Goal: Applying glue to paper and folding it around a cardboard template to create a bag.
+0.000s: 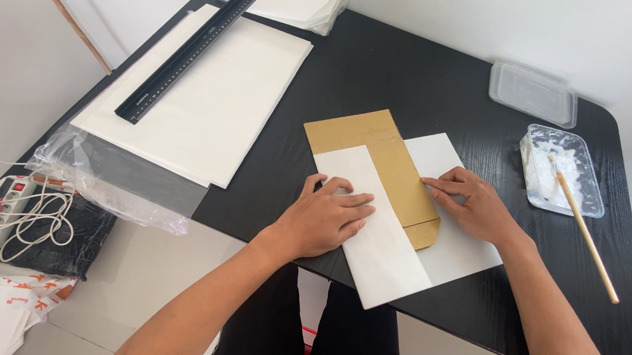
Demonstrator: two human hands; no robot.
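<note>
At the centre of the frame, a white paper sheet (376, 225) is being wrapped around a brown cardboard template (391, 170) on a black table (397, 72). The sheet's left flap is already folded over the cardboard and held flat under the left hand (325, 216), fingers spread. The right flap is not yet folded; its inner edge is pressed by the flat fingertips of the right hand (476, 205). A paste tray (560, 168) with a stick is seen at right.
</note>
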